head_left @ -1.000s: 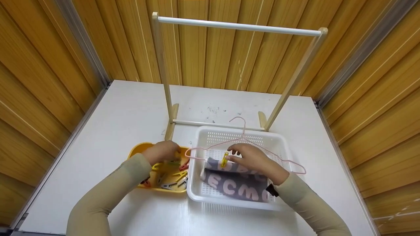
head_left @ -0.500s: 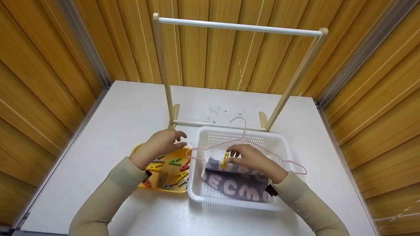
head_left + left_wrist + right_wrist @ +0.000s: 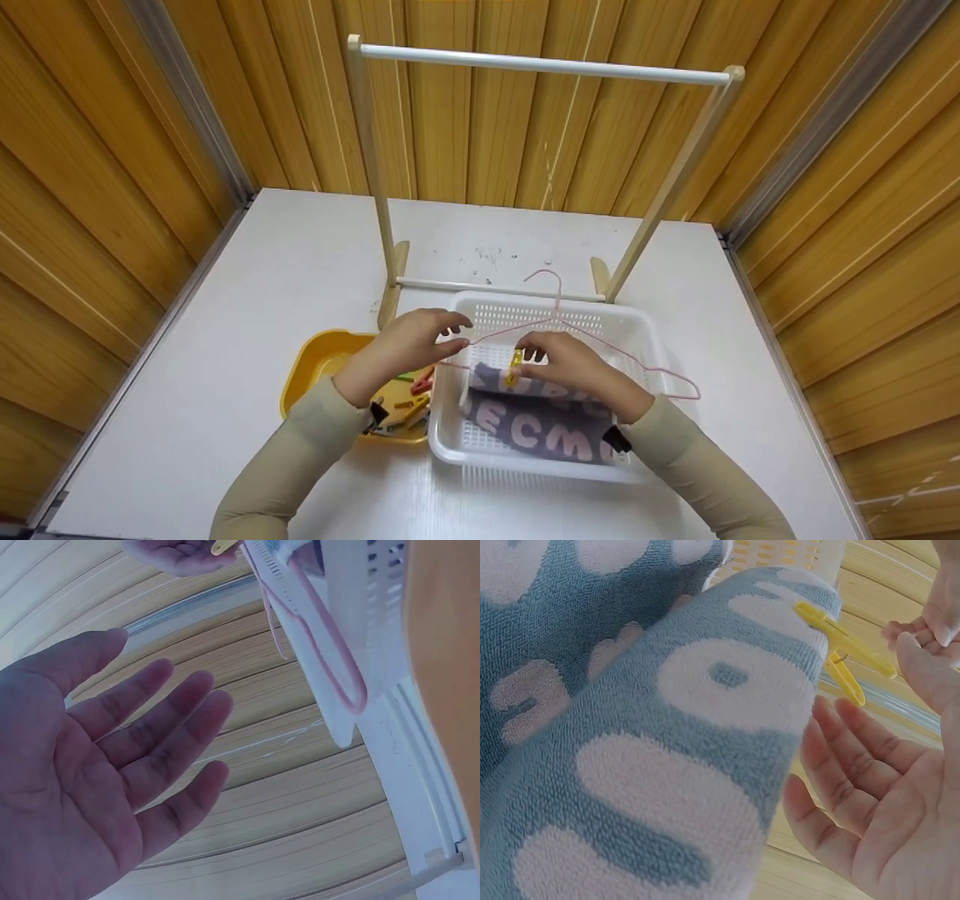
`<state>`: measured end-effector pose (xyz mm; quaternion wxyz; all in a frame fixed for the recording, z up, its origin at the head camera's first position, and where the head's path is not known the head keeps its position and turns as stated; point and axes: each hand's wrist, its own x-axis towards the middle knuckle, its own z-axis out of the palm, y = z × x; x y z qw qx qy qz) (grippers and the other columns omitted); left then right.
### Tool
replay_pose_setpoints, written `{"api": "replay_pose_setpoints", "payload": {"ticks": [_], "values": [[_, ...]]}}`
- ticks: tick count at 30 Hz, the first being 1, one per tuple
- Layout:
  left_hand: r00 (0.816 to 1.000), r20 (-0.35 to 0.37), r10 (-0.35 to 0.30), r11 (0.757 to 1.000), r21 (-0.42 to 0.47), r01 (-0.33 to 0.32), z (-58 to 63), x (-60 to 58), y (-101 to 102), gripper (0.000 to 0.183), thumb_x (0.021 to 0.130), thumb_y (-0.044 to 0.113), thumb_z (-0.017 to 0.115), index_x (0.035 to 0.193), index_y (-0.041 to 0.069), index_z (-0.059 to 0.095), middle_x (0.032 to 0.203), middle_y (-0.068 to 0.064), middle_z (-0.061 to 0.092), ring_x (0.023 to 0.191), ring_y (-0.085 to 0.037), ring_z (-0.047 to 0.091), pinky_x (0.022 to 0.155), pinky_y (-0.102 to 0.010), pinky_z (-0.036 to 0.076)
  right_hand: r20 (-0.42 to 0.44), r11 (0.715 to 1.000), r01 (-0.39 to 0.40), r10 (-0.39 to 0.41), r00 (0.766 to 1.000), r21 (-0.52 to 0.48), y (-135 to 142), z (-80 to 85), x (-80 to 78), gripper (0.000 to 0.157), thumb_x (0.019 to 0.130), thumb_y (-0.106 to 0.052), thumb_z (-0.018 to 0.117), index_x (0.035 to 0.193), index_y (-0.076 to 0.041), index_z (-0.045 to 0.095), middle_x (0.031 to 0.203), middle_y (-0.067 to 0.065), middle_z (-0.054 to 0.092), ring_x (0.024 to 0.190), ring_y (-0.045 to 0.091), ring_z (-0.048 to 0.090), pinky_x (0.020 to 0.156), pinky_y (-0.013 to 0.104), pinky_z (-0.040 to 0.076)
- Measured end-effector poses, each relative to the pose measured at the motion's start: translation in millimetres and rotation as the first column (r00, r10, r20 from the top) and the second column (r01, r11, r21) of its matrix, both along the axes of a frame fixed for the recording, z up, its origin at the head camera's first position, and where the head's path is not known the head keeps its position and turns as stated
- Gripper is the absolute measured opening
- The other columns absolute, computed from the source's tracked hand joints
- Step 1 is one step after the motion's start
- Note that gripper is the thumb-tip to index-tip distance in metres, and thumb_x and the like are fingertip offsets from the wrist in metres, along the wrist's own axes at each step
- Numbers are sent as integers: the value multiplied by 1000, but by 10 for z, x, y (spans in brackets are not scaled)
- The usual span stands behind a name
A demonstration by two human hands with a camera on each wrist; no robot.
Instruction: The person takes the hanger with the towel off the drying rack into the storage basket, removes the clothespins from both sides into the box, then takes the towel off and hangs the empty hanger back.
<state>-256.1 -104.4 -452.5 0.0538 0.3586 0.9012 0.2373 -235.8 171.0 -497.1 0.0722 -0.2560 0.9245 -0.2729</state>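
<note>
A grey-blue towel [image 3: 544, 427] with pale letters hangs folded over a pink wire hanger [image 3: 558, 289], which lies across a white plastic basket [image 3: 517, 466]. One yellow clothespin [image 3: 847, 652] is clipped on the towel's folded top edge. Beside that clothespin is my right hand [image 3: 574, 366], its fingers spread loosely and, in the right wrist view, apart from the clothespin's arms; the thumb tip lies close to one arm. My left hand [image 3: 409, 346] hovers near the hanger's left end, over the gap between basket and bin, with relaxed fingers and nothing in them [image 3: 112, 772].
A yellow bin [image 3: 294, 375] with several coloured clothespins stands left of the basket, partly hidden by my left arm. Behind the basket rises a wooden rack with a white top rail [image 3: 540, 62]. Wood-patterned walls [image 3: 480, 135] enclose the white table [image 3: 225, 300].
My left hand has lifted out of the yellow bin and moved right toward the hanger's left end. My right hand has stayed beside the clothespin on the towel.
</note>
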Motion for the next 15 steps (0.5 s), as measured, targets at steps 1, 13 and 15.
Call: {"api": "replay_pose_setpoints", "payload": {"ticks": [1,13,15], "values": [[1000,-1,-4,1000,12,4,-4,-1,18,30,101,22,63,123,2,69,110,-18,76,100,-35,72,90,-50,58,-2,1000,-2,2,1000,-5,0,-3,-1,38,91,-31,77,113,-1,70,96,12,74,88,27,68,76,29,52],[998,54,-38,996,85,34,-65,14,152,33,102,21,61,125,-1,68,118,-19,74,104,-34,71,94,-50,57,-15,1000,2,-2,1000,-7,-16,-46,-9,32,91,-33,76,103,-4,70,93,10,74,83,20,66,72,27,50],[998,45,-43,996,86,39,-82,10,156,32,102,21,61,125,0,68,117,-18,74,103,-33,71,93,-50,58,-10,1000,6,-6,1000,-18,-13,-47,-9,31,92,-32,75,102,-4,70,92,10,73,82,18,65,71,25,49]]}}
